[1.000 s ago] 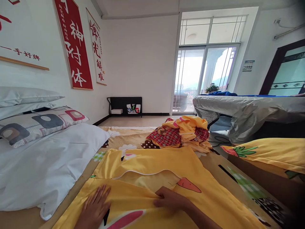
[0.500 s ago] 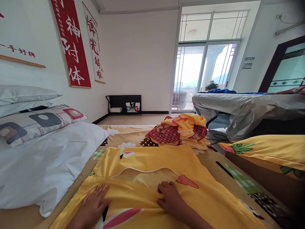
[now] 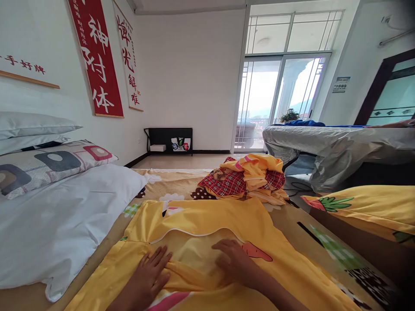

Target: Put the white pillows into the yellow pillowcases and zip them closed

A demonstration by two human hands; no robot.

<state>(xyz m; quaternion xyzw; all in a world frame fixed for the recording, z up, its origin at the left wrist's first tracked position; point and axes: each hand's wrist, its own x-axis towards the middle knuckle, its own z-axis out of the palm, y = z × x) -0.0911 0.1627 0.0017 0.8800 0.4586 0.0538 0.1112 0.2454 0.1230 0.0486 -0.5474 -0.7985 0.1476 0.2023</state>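
Observation:
A yellow pillowcase (image 3: 227, 214) printed with a carrot and pink shapes lies flat before me on the patterned bed sheet (image 3: 175, 181). Its opening, edged with a white line, gapes in a low curve and shows paler yellow fabric inside. My left hand (image 3: 151, 274) rests with fingers stretched out on the cloth just below the left part of the opening. Over the right part, close to the carrot print, is my right hand (image 3: 235, 263). Its fingers are apart and slightly bent, a little blurred, with no cloth visibly gripped.
White pillows (image 3: 74, 216) and a grey patterned pillow (image 3: 58, 162) lie at the left. Beyond the pillowcase sits a crumpled pile of red plaid and yellow cloth (image 3: 246, 177). A yellow printed cushion (image 3: 369, 207) is at the right, below a plastic-covered table (image 3: 324, 140).
My left hand has slid right and slightly up over the cloth. My right hand has risen a little and its fingers have straightened somewhat. The cloth below the opening has shifted.

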